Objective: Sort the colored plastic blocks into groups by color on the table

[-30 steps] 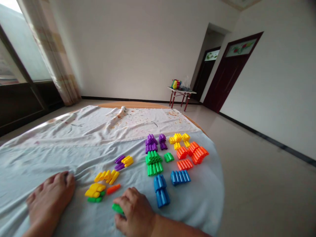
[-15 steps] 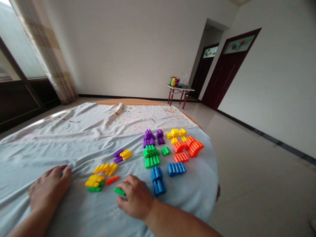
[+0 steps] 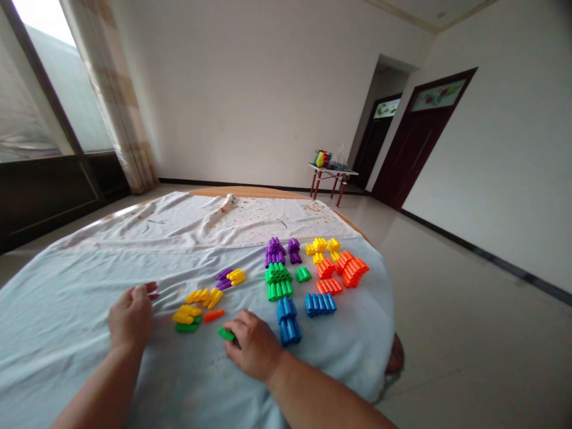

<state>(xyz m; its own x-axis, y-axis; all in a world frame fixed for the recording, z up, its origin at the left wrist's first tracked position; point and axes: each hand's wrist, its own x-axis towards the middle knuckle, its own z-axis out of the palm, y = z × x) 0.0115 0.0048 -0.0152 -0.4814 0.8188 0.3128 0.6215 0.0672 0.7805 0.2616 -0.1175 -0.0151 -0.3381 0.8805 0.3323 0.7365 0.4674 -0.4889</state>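
Note:
My right hand (image 3: 251, 341) is closed at the fingertips on a green bullet-shaped building block (image 3: 226, 333), just above or on the cloth. To the left, my left hand (image 3: 133, 313) has its fingers apart and holds nothing that I can see. Between the hands lie an orange block (image 3: 213, 316), loose yellow blocks (image 3: 187, 313) beside green ones (image 3: 186, 328), and more yellow blocks (image 3: 204, 296). Farther back, purple blocks (image 3: 224, 276) lie against another yellow group (image 3: 236, 276). Blue blocks (image 3: 290, 329) stand in joined rows to the right of my right hand.
Joined groups of green (image 3: 279, 281), purple (image 3: 274, 252), yellow (image 3: 320, 245) and orange blocks (image 3: 353, 268) cover the table's right side. A light blue cloth (image 3: 201, 387) drapes the round table. Behind, a small table (image 3: 333, 169) carries a colourful bag.
My left hand has come right, towards the loose blocks, and its fingers now point right. My right hand keeps the green block. The view has shifted slightly.

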